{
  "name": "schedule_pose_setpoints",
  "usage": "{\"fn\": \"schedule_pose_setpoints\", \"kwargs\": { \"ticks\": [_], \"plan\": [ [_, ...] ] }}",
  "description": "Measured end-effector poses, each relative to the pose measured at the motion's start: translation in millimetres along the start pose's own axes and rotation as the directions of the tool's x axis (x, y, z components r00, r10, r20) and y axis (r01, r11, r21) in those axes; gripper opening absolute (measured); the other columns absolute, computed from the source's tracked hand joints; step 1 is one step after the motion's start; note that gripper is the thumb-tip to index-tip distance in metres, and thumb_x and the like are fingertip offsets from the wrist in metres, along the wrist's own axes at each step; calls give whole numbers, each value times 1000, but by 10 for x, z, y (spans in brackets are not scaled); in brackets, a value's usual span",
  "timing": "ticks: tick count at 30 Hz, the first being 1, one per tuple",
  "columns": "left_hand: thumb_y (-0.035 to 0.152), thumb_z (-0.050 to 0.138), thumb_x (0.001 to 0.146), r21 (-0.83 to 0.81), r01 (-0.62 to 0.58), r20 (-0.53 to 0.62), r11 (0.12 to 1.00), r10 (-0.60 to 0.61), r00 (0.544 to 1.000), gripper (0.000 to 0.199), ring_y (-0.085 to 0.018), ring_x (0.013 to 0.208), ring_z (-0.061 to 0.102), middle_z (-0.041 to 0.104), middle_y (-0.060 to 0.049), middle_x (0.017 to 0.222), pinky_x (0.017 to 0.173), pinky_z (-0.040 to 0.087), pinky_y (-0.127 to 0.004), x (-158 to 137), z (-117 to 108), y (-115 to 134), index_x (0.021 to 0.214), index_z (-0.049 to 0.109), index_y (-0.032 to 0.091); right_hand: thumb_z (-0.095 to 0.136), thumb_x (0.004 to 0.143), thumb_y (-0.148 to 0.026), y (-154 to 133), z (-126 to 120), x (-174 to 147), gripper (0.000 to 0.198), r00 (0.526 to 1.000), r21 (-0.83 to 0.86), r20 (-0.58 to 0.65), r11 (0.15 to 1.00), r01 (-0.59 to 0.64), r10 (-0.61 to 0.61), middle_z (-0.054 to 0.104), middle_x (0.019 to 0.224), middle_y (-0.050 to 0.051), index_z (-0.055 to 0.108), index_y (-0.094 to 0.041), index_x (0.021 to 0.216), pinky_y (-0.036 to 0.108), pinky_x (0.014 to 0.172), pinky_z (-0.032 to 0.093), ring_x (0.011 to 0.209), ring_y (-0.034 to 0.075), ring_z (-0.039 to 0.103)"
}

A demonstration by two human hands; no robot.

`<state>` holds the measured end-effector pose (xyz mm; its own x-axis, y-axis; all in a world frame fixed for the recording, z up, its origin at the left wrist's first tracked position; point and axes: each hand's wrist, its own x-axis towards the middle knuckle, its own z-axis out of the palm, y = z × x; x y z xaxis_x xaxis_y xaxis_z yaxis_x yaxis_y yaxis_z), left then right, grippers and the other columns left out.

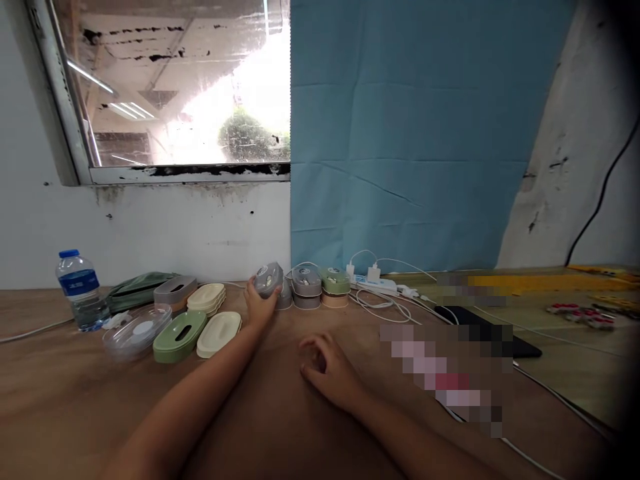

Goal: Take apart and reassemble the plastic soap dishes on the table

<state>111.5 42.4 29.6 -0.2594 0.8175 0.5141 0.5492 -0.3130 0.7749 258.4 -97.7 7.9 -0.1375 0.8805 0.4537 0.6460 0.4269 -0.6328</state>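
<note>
My left hand (261, 303) grips a small grey oval box (270, 278) with a round label on top, tilted, near the wall. Just right of it is another grey box (285, 297), partly hidden. Further along stand a stacked grey box (307, 285) and a green box with a tan base (335, 283). My right hand (330, 370) hovers over or rests on the brown table (280, 380), fingers loosely curled and apart from the thumb, with nothing between them. Left of my left forearm lie cream oval lids (219, 335) and a green slotted oval piece (180, 337).
At left are a clear oval tray (137, 333), a grey slotted piece (175, 290), stacked cream pieces (206, 298), a dark green pouch (135, 291) and a water bottle (81, 290). A white power strip (375, 285) with cables and a black flat object (525, 347) are at right.
</note>
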Motion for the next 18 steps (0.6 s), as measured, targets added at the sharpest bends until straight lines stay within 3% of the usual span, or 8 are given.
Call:
{"fn": "schedule_pose_setpoints", "kwargs": {
  "ticks": [3, 5, 6, 9, 11, 12, 15, 18],
  "plan": [
    [41, 53, 76, -287, -121, 158, 950, 171, 972, 63, -21, 118, 38, 37, -12, 127, 97, 31, -35, -369, -409, -80, 126, 22, 20, 51, 70, -18, 0, -69, 29, 36, 970, 29, -243, 1000, 0, 7, 47, 101, 7, 46, -21, 105, 35, 80, 42, 86, 19, 50],
    [40, 52, 76, -377, -121, 319, 918, 251, 914, 62, -22, 119, 37, 36, -11, 128, 98, 29, -37, -609, -716, -151, 126, 22, 21, 51, 72, -22, 27, -123, 49, 41, 956, 77, -293, 997, 29, -5, 44, 110, 8, 41, -24, 112, 39, 86, 39, 93, 20, 49],
    [39, 55, 75, -397, -124, 412, 910, 297, 862, 61, -23, 119, 36, 37, -11, 128, 99, 28, -38, -704, -865, -187, 126, 25, 21, 51, 73, -24, 45, -148, 56, 44, 958, 125, -285, 991, 45, -8, 42, 116, 8, 38, -25, 116, 40, 88, 38, 96, 21, 49],
    [37, 60, 70, -456, -133, 646, 880, 430, 631, 66, -25, 118, 37, 37, -11, 128, 98, 30, -39, -848, -1232, -266, 125, 28, 21, 52, 76, -32, 81, -200, 49, 53, 996, 291, -71, 954, 75, -57, 38, 128, 8, 32, -26, 124, 41, 92, 37, 106, 22, 48],
    [35, 64, 66, -477, -173, 719, 862, 495, 488, 71, -26, 116, 38, 38, -11, 128, 97, 32, -39, -846, -1386, -278, 126, 29, 20, 55, 74, -37, 59, -220, 20, 61, 980, 335, 145, 939, 81, -136, 36, 132, 9, 29, -25, 128, 42, 96, 34, 113, 23, 43],
    [35, 66, 64, -474, -206, 738, 856, 514, 438, 72, -25, 115, 39, 38, -11, 127, 96, 32, -38, -831, -1436, -269, 125, 30, 20, 58, 72, -39, 32, -227, -1, 66, 955, 335, 242, 938, 86, -174, 35, 133, 9, 28, -25, 130, 42, 97, 32, 116, 24, 40],
    [34, 68, 60, -437, -293, 776, 850, 521, 356, 74, -25, 113, 40, 40, -10, 126, 96, 32, -39, -787, -1516, -205, 124, 32, 20, 66, 64, -40, -93, -232, -65, 79, 886, 298, 395, 946, 124, -241, 33, 134, 9, 28, -23, 131, 41, 101, 27, 122, 25, 33],
    [35, 68, 58, -411, -305, 802, 859, 500, 327, 78, -26, 112, 41, 40, -10, 126, 95, 34, -39, -783, -1528, -167, 125, 31, 21, 70, 60, -39, -199, -217, -106, 82, 888, 250, 403, 960, 128, -223, 35, 132, 10, 31, -23, 130, 41, 100, 28, 121, 26, 34]
  ]
}}
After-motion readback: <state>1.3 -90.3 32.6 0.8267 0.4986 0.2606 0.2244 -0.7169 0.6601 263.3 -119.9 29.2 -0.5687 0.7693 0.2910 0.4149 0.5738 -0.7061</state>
